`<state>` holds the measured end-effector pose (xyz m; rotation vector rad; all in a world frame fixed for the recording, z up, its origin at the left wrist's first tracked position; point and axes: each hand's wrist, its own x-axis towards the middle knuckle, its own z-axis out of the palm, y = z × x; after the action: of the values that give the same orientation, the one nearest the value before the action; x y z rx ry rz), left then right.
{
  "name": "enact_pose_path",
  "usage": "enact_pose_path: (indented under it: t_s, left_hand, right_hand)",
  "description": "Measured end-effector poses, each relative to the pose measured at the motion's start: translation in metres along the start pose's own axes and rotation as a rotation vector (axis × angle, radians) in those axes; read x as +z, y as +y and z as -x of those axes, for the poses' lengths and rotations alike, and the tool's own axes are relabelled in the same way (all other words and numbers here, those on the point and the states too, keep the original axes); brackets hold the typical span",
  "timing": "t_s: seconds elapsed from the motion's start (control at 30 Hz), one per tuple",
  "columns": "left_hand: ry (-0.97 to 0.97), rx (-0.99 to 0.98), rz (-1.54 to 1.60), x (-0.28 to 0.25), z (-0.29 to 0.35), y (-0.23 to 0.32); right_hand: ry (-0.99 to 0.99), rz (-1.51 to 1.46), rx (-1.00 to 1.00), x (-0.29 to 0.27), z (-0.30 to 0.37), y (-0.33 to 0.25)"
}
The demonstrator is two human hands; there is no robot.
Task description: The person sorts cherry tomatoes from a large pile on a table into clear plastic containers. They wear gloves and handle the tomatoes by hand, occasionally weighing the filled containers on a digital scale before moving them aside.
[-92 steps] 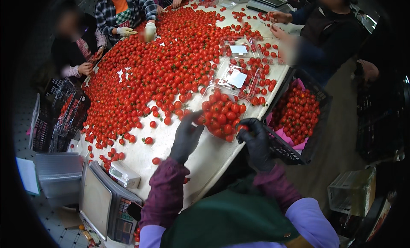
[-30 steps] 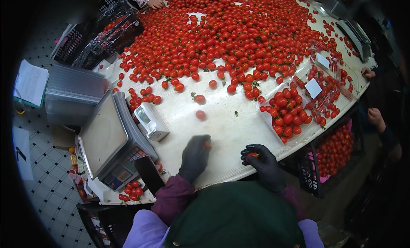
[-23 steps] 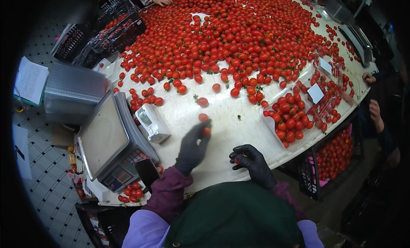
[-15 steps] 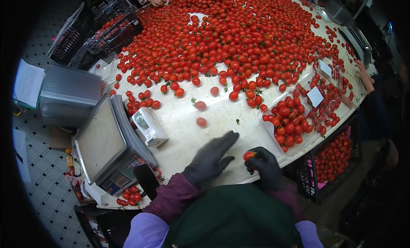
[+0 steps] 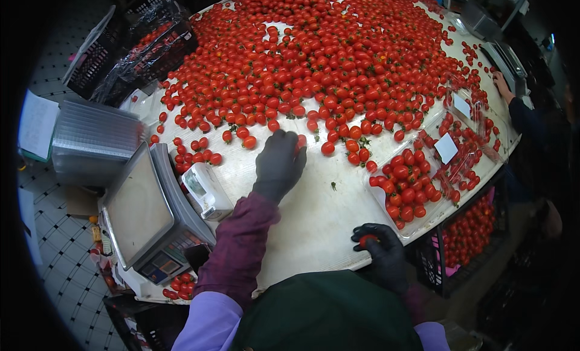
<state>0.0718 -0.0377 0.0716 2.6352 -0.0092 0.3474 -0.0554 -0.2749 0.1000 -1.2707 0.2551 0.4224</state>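
Note:
My left hand [image 5: 280, 162], in a dark glove, reaches over the pale table. Its fingers curl downward, closed on a cherry tomato [image 5: 300, 142] that shows between thumb and forefinger; the palm side is hidden. By the near edge, my gloved right hand [image 5: 385, 254] holds another cherry tomato [image 5: 366, 240] in its bent fingers. To the right of my hands lies a clear plastic punnet [image 5: 376, 197] full of red cherry tomatoes [image 5: 406, 188]. A large heap of cherry tomatoes [image 5: 338, 55] covers the far part of the table.
A scale [image 5: 138, 206] and a small white device [image 5: 206, 193] stand at the left, beside stacked clear containers [image 5: 93, 139]. More filled punnets [image 5: 462, 170] lie on the right. A black crate [image 5: 432, 260] of tomatoes stands below the table edge. Another person's hand [image 5: 501, 86] is at far right.
My left hand has moved forward and left, from near the right hand to the loose tomatoes, and its fingers have closed. My right hand has drawn slightly back, keeping its tomato.

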Motion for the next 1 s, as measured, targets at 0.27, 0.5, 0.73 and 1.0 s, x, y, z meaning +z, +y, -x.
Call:
enact_pose_path:
  t_s: [0.27,0.5,0.73,1.0]
  left_hand:
    - [-0.2,-0.016,-0.069,0.036,-0.037,-0.02]
    - [-0.391,0.159,-0.184,0.04,-0.066,-0.012]
    - [-0.307,-0.052,0.316,0.027,-0.041,0.015]
    - [-0.317,0.322,0.527,0.035,-0.009,0.108]
  right_hand:
    - [-0.334,-0.004,0.236,0.005,-0.028,0.034]
    - [-0.284,0.019,0.272,0.012,-0.043,0.05]
    - [-0.329,-0.047,0.229,0.005,-0.041,0.047]
    - [-0.324,-0.066,0.169,0.003,-0.036,0.048]
